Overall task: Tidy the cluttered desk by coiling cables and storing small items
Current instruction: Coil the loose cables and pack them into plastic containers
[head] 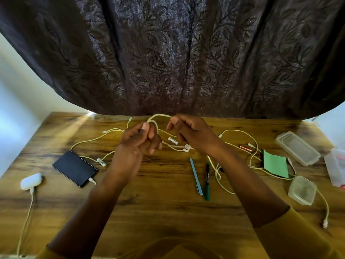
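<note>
At the centre of the frame, above the brown wood-grain desk (168,184), the thin cream-white charging cable (158,116) is arching between both hands, its loop running left to right. The left hand (139,141) is pinching it; the right hand (188,131) is gripping the opposite side.

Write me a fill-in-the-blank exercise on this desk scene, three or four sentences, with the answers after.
1. Both hands, left and right, hold a loop of white ____ above the desk.
2. The marker lying beside the blue pen is ____ in colour.
3. A white cord is plugged into the black ____ on the left.
4. The paper near the clear boxes is ____.

Answers: cable; green; phone; green
</note>
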`<state>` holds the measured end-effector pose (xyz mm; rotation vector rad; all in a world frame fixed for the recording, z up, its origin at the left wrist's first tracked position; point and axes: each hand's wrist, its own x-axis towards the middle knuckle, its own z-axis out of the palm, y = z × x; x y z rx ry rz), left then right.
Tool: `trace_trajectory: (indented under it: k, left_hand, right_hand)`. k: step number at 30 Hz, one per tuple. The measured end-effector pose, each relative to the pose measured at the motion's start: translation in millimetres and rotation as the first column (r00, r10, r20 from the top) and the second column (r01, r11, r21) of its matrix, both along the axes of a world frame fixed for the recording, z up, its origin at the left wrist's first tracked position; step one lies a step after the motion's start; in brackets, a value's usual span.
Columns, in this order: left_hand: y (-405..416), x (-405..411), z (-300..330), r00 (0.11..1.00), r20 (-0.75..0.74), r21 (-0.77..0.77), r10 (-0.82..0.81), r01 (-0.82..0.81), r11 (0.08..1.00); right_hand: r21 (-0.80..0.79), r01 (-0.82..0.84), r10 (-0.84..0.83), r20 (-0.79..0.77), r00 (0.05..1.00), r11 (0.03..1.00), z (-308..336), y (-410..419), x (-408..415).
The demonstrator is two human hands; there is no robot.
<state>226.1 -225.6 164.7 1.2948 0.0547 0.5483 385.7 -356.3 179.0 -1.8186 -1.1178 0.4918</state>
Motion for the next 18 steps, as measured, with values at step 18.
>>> trace_trajectory:
  k: [18]
  left_hand:
    - [43,-9,19,0.947,0.222,-0.604,-0.23,0.319,0.73]
  right_hand:
    - [-0.327,-0.218,0.251,0.063,0.966,0.919,-4,-2,-15]
